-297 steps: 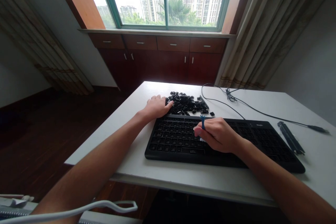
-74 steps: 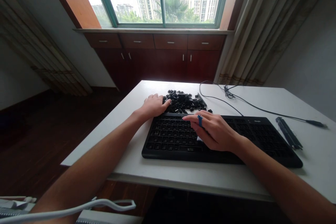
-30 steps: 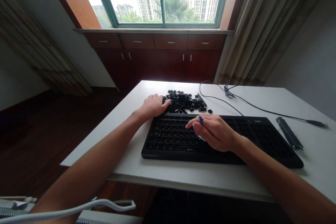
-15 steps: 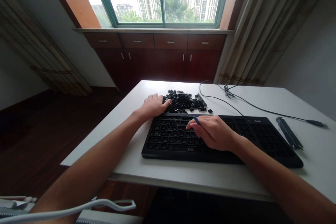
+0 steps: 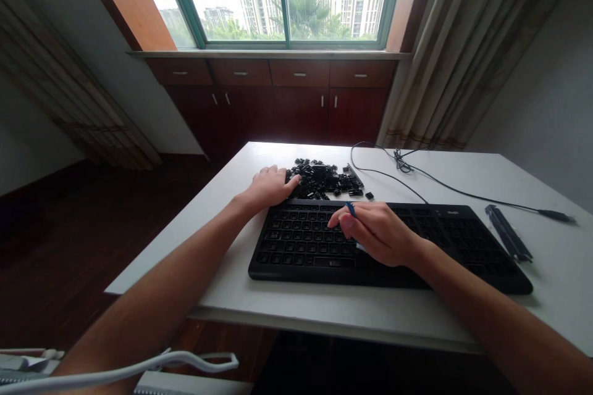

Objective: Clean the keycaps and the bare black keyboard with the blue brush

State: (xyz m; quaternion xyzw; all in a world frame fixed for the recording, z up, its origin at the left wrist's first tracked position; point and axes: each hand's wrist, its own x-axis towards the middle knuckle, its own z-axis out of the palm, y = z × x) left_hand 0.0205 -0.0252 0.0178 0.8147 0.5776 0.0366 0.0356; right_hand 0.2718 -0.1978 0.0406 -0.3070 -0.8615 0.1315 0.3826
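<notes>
I see the right hand nearer, its curled fingers pinching a blue thing above the middle of the sideways keyboard, and the left hand, loosely spread, behind the keyboard's left end.

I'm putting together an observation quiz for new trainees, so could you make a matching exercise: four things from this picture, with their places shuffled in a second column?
Things
1. left hand
2. right hand
3. cable plug
4. loose keycaps

Places
A. heaped just beyond the keyboard
B. near the right edge of the table
C. at the heap's left side
D. over the keyboard, holding a blue item

Pairs: 1-C, 2-D, 3-B, 4-A
</notes>
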